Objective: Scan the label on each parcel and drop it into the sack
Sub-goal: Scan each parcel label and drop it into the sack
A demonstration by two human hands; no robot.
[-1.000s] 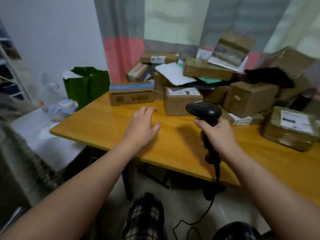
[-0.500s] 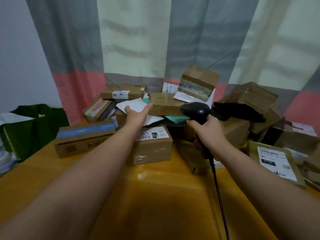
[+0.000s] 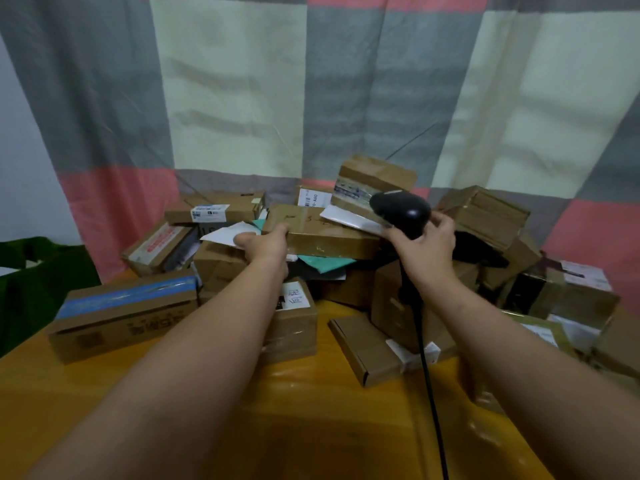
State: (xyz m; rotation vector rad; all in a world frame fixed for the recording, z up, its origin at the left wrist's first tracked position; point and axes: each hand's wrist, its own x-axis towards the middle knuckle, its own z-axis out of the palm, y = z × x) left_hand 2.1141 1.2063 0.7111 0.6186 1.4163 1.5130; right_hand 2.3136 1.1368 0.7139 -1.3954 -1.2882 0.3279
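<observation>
Parcel heap (image 3: 322, 239) on glossy orange table (image 3: 311, 417), checked curtain (image 3: 242, 98) behind

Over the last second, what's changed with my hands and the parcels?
The left hand left the table and reached forward into the parcel pile, now gripping the left end of the flat brown box. The right hand carried the scanner forward to it, keeping its grip. The parcel pile itself stayed put.

light: dim indoor | curtain (image 3: 242, 98) backlit | table (image 3: 311, 410) glare patches | focus: soft | edges: bowed
</observation>
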